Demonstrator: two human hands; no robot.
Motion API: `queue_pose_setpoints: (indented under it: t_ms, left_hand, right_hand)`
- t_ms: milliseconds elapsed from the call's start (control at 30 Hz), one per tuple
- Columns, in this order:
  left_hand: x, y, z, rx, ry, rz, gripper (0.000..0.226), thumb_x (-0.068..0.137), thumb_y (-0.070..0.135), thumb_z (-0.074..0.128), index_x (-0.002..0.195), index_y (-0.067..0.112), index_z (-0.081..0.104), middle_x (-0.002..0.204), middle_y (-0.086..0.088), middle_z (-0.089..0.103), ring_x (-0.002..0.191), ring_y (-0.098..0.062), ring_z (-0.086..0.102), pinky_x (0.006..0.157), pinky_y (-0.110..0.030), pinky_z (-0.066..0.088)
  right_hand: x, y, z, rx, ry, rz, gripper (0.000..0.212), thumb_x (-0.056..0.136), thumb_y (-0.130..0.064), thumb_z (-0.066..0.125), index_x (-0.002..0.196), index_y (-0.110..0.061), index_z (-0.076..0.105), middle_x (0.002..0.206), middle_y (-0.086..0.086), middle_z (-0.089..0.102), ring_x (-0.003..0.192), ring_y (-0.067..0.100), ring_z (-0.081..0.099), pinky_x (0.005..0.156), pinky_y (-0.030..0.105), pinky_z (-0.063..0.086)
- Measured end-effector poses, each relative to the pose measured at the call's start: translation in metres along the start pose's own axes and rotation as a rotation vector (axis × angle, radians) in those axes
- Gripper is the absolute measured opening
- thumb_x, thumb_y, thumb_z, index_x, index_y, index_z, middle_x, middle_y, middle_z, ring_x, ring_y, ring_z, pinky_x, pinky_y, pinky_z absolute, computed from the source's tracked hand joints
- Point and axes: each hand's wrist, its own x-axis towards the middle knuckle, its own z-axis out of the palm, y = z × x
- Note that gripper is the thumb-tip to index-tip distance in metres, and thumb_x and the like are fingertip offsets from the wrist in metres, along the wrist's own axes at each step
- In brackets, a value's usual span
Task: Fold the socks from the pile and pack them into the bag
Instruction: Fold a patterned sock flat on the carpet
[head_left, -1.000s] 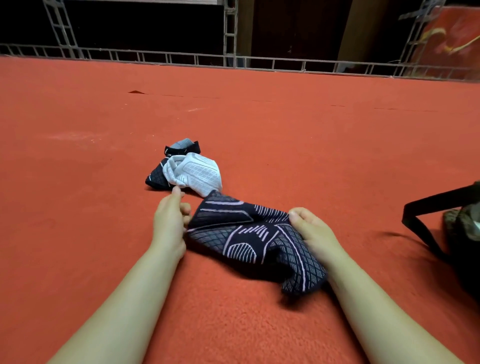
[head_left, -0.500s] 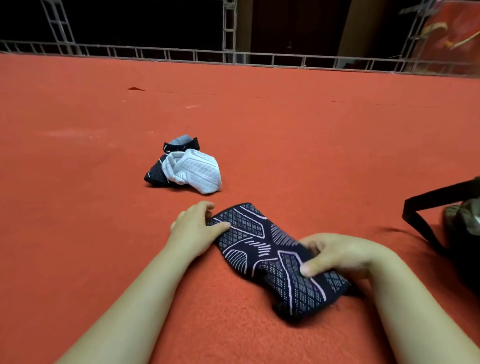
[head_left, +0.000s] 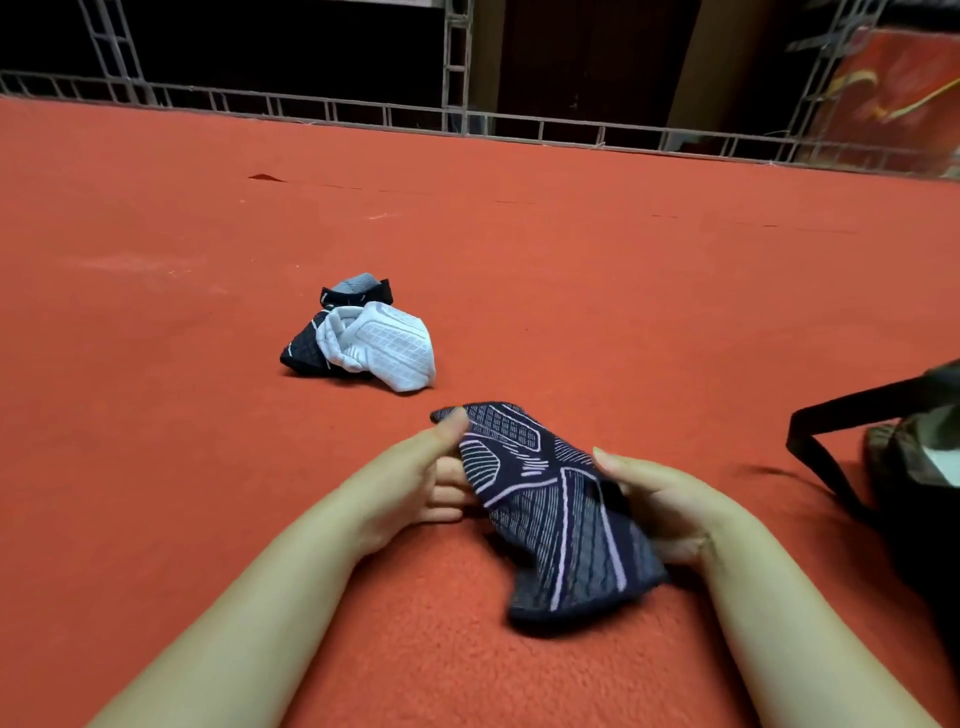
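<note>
Both hands hold the dark patterned sock (head_left: 545, 499) just above the red carpet (head_left: 156, 415), the left hand (head_left: 415, 483) pinching its far end with thumb on top, the right hand (head_left: 660, 509) gripping its right edge, between the sock pile (head_left: 363, 338) and the bag (head_left: 909, 467).
</note>
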Motion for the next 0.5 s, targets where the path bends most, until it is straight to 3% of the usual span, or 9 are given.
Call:
queue_pose_setpoints:
  t_ms: [100, 133, 200, 267, 333, 400, 500]
  left_hand:
    - [0.006, -0.007, 0.012, -0.202, 0.069, 0.169, 0.070, 0.067, 0.036, 0.071, 0.131, 0.024, 0.044, 0.103, 0.002, 0.071, 0.084, -0.015, 0.067, 0.070, -0.029, 0.048]
    - [0.007, -0.008, 0.015, -0.204, 0.110, 0.219, 0.075, 0.068, 0.021, 0.073, 0.135, 0.027, 0.039, 0.105, 0.001, 0.071, 0.085, -0.015, 0.067, 0.068, -0.029, 0.049]
    - [0.008, -0.009, 0.015, -0.169, 0.197, 0.275, 0.089, 0.076, -0.004, 0.068, 0.144, 0.034, 0.024, 0.112, -0.005, 0.069, 0.093, -0.020, 0.066, 0.081, -0.034, 0.053]
    - [0.008, -0.009, 0.010, -0.114, 0.236, 0.310, 0.093, 0.082, -0.011, 0.059, 0.147, 0.039, 0.015, 0.123, -0.011, 0.063, 0.098, -0.022, 0.064, 0.093, -0.040, 0.049]
    - [0.008, -0.011, 0.006, -0.056, 0.240, 0.334, 0.100, 0.077, -0.005, 0.066, 0.146, 0.043, 0.012, 0.132, -0.010, 0.057, 0.104, -0.020, 0.063, 0.097, -0.039, 0.047]
    - [0.009, -0.012, 0.004, -0.037, 0.210, 0.345, 0.104, 0.067, 0.003, 0.069, 0.143, 0.047, 0.013, 0.122, -0.006, 0.064, 0.100, -0.018, 0.065, 0.093, -0.035, 0.050]
    - [0.011, -0.010, 0.001, -0.103, 0.179, 0.374, 0.093, 0.069, -0.005, 0.068, 0.142, 0.035, 0.026, 0.104, -0.001, 0.072, 0.090, -0.016, 0.066, 0.081, -0.025, 0.054]
  right_hand:
    - [0.007, 0.005, 0.003, -0.160, -0.084, -0.018, 0.076, 0.051, -0.035, 0.091, 0.114, -0.004, 0.065, 0.114, 0.019, 0.066, 0.098, 0.029, 0.066, 0.087, 0.039, 0.052]
    - [0.007, 0.005, 0.008, -0.212, -0.098, -0.011, 0.071, 0.054, -0.034, 0.089, 0.114, -0.006, 0.064, 0.111, 0.017, 0.067, 0.094, 0.028, 0.066, 0.083, 0.038, 0.054]
    - [0.007, 0.004, 0.017, -0.304, -0.044, 0.005, 0.055, 0.060, -0.036, 0.084, 0.107, -0.016, 0.063, 0.096, 0.007, 0.070, 0.078, 0.019, 0.065, 0.069, 0.034, 0.056]
    - [0.012, 0.005, 0.022, -0.240, 0.137, -0.062, 0.038, 0.076, -0.030, 0.074, 0.108, -0.021, 0.054, 0.079, 0.000, 0.068, 0.062, 0.013, 0.062, 0.060, 0.030, 0.053]
    - [0.018, 0.005, 0.027, -0.103, 0.295, -0.203, 0.044, 0.083, -0.013, 0.066, 0.120, -0.026, 0.046, 0.074, 0.002, 0.069, 0.054, 0.014, 0.061, 0.056, 0.029, 0.052]
    - [0.021, 0.005, 0.032, -0.037, 0.342, -0.367, 0.057, 0.077, -0.003, 0.070, 0.123, -0.029, 0.048, 0.075, 0.004, 0.071, 0.053, 0.015, 0.062, 0.051, 0.024, 0.049]
    - [0.011, 0.001, 0.040, -0.117, 0.404, -0.486, 0.040, 0.073, -0.006, 0.072, 0.106, -0.028, 0.066, 0.088, 0.003, 0.074, 0.066, 0.019, 0.065, 0.060, 0.030, 0.047]
